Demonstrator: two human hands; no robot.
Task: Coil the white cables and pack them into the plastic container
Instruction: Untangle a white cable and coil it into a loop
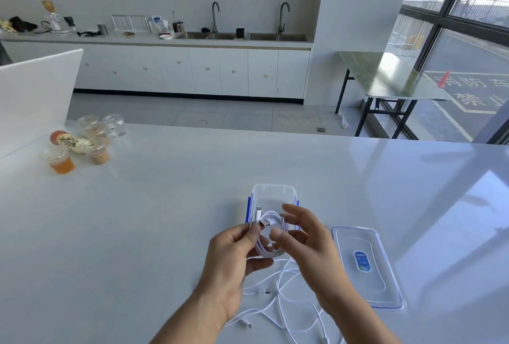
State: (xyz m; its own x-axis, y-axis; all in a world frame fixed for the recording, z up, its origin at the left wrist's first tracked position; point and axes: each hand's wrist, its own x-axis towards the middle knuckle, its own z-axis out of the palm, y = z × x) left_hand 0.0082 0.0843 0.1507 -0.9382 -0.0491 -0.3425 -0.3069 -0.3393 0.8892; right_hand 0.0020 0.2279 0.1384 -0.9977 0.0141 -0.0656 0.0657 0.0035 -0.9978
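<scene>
White, glossy tabletop [137,233] fills the view, and a kitchen counter with two taps is seen far behind. A coiled white cable [264,250] is held above the table, just in front of the open plastic container [274,188]. The coil is pinched by the left hand [234,255] on its left side, where the USB plug [265,223] is pressed under the thumb. The right hand [305,244] is kept loosely spread at the right side of the coil; whether its thumb touches the loop cannot be told. The container lies directly behind the coil, away from the person, with its long axis pointing away, so a short forward move is judged enough. The lid [382,285] is laid to the right. More loose cables [281,288] are left uncoiled near the person, under the wrists
</scene>
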